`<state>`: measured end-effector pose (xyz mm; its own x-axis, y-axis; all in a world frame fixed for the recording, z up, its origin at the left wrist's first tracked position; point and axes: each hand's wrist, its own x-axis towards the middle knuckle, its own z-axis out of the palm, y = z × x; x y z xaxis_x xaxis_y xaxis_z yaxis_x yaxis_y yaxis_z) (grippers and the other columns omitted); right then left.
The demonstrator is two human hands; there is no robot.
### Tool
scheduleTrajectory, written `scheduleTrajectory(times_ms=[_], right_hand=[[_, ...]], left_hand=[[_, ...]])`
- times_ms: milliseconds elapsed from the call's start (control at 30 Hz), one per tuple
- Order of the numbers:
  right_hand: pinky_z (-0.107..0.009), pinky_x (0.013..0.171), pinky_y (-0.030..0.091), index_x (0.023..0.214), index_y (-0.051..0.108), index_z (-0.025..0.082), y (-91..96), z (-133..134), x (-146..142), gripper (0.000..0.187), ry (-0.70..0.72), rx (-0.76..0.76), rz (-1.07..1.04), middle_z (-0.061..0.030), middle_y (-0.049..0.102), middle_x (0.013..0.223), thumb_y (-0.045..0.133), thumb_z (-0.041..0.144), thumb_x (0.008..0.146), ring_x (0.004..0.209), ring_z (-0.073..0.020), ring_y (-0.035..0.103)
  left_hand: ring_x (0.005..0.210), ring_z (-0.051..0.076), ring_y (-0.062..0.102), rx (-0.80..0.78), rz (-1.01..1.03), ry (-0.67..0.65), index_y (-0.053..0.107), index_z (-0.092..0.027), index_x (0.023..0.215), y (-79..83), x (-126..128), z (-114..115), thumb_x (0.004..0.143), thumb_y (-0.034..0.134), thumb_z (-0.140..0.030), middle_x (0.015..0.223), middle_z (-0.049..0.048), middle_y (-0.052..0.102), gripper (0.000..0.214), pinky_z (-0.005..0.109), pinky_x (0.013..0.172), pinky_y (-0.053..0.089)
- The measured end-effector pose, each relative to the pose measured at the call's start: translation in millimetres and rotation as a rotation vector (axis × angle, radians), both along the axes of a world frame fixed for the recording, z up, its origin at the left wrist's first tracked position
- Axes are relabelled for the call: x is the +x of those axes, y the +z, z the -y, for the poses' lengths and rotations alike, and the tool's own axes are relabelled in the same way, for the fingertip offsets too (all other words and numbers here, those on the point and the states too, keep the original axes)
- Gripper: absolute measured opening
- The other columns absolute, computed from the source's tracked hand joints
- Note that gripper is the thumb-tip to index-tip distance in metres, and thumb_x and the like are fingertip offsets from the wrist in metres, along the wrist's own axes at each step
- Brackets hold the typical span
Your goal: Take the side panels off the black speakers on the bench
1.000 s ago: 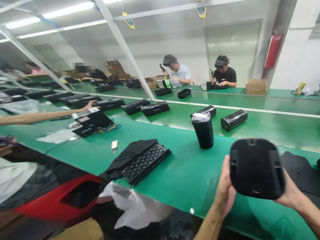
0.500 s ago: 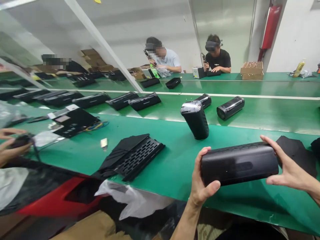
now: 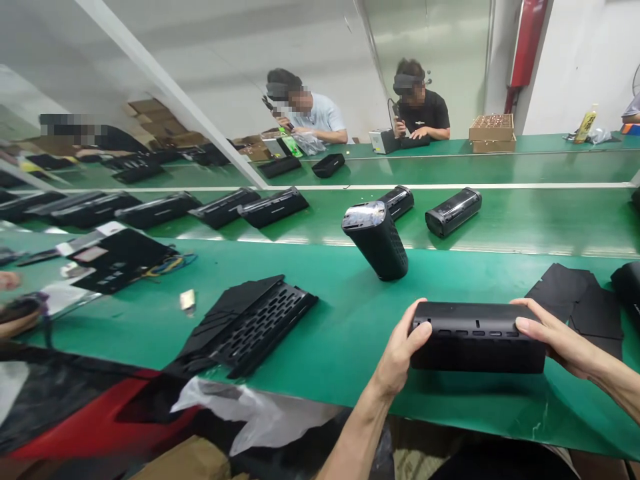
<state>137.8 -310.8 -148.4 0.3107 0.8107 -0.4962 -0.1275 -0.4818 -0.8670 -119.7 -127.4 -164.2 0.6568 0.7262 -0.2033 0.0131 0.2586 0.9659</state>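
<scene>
Between my two hands is a long black speaker housing (image 3: pixel 477 350), held level just over the near edge of the green table (image 3: pixel 320 333). A row of small slots runs along the side facing me. My left hand (image 3: pixel 403 347) grips its left end, thumb on the slotted face. At the other end my right hand (image 3: pixel 550 333) is closed around it, thumb also on that face. Beyond it, a similar housing (image 3: pixel 377 243) stands on end with a shiny top. Black flat sheets (image 3: pixel 580 303) lie to the right, partly behind my right hand.
Left of me lie a perforated black panel (image 3: pixel 265 327) and a small whitish piece (image 3: pixel 187 300). More black housings (image 3: pixel 454 212) line the green belt beyond. A clear plastic bag (image 3: pixel 260 413) hangs at the table edge. Co-workers (image 3: pixel 423 110) sit opposite; another person's hand (image 3: pixel 20 320) is far left.
The housing has been rolled in my hands, from a smooth face with an oval mark to the slotted side. It is slightly lower and more level. The view has shifted right.
</scene>
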Motion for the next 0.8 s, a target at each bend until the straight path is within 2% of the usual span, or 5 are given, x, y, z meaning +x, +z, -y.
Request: scheduleTrajectory(times_ms=[267, 467, 633, 733, 800], right_hand=[[-0.033, 0.060, 0.053, 0.163, 0.033, 0.029, 8.3, 8.9, 2.7, 0.100, 0.083, -0.088, -0.061, -0.0042, 0.072, 0.094, 0.065, 0.083, 0.085, 0.070, -0.0226, 0.065], [-0.035, 0.074, 0.060, 0.157, 0.041, 0.027, 7.5, 23.6, 0.1, 0.095, 0.147, 0.009, 0.146, -0.0158, 0.064, 0.144, 0.067, 0.081, 0.084, 0.106, -0.0323, 0.071], [-0.036, 0.061, 0.060, 0.152, 0.043, 0.026, 2.2, 26.7, -14.0, 0.090, 0.027, 0.039, 0.045, -0.0132, 0.074, 0.125, 0.072, 0.076, 0.083, 0.076, -0.0258, 0.074], [-0.040, 0.059, 0.063, 0.147, 0.049, 0.018, 5.8, 24.8, 1.6, 0.088, -0.124, 0.021, -0.088, -0.0108, 0.079, 0.086, 0.072, 0.074, 0.082, 0.061, -0.0280, 0.074], [-0.041, 0.054, 0.062, 0.137, 0.058, 0.017, 12.6, 18.7, 24.9, 0.080, -0.290, 0.001, -0.120, -0.0103, 0.075, 0.070, 0.069, 0.075, 0.082, 0.060, -0.0324, 0.075]], left_hand=[[0.117, 0.035, 0.069, -0.168, -0.064, 0.052, 0.074, -0.017, 0.109, 3.3, 17.8, 7.5, 0.074, 0.081, -0.076, 0.110, 0.0117, 0.080, 0.069, 0.042, 0.105, 0.053], [0.138, 0.040, 0.058, -0.231, -0.033, -0.079, 0.054, -0.024, 0.153, 8.0, 0.1, -3.9, 0.061, 0.094, -0.070, 0.145, 0.0120, 0.068, 0.110, 0.047, 0.117, 0.046], [0.141, 0.042, 0.053, -0.115, -0.038, -0.125, 0.046, -0.021, 0.161, 6.8, 1.6, -6.6, 0.072, 0.085, -0.072, 0.151, 0.0141, 0.062, 0.110, 0.050, 0.119, 0.043], [0.137, 0.039, 0.056, -0.011, 0.031, -0.110, 0.036, -0.025, 0.166, 10.7, -0.8, -9.4, 0.082, 0.072, -0.078, 0.158, 0.0163, 0.055, 0.105, 0.048, 0.107, 0.052], [0.125, 0.036, 0.062, 0.159, 0.093, 0.020, 0.055, -0.024, 0.152, 17.1, -15.1, -5.1, 0.086, 0.070, -0.075, 0.146, 0.0175, 0.063, 0.085, 0.045, 0.096, 0.056]])
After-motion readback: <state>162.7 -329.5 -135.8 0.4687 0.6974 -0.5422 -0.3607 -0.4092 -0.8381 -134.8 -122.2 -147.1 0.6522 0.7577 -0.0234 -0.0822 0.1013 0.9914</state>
